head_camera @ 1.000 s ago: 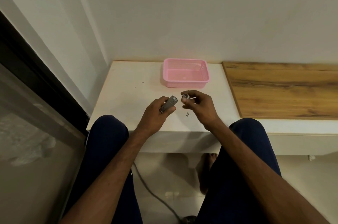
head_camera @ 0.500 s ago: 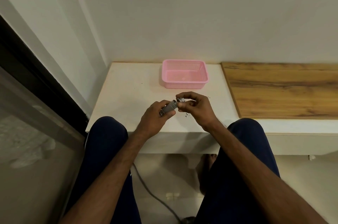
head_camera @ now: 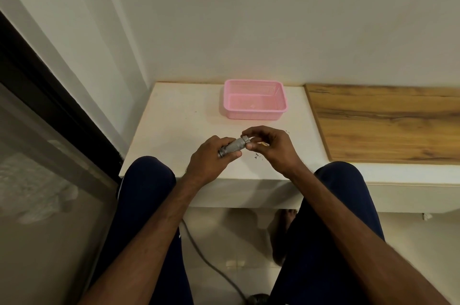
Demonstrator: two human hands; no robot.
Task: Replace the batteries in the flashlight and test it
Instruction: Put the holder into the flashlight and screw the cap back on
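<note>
A small grey metal flashlight (head_camera: 232, 146) with a knurled body is held over the near part of the white table (head_camera: 179, 125), slanting up to the right. My left hand (head_camera: 211, 159) is wrapped around its lower end. My right hand (head_camera: 270, 146) pinches the end cap (head_camera: 246, 139) at the upper right end of the flashlight with thumb and fingers. Something pale shows between my right fingers; I cannot tell what it is. No loose batteries are visible.
A pink plastic basket (head_camera: 255, 100) stands at the back of the table near the wall. A wooden panel (head_camera: 388, 122) lies to the right. Small dark specks (head_camera: 257, 156) lie on the table under my right hand. A cable (head_camera: 211, 265) runs over the floor between my knees.
A second ago my right hand held the cap apart from the flashlight. It has brought the cap onto the flashlight's upper end, and both hands now meet there.
</note>
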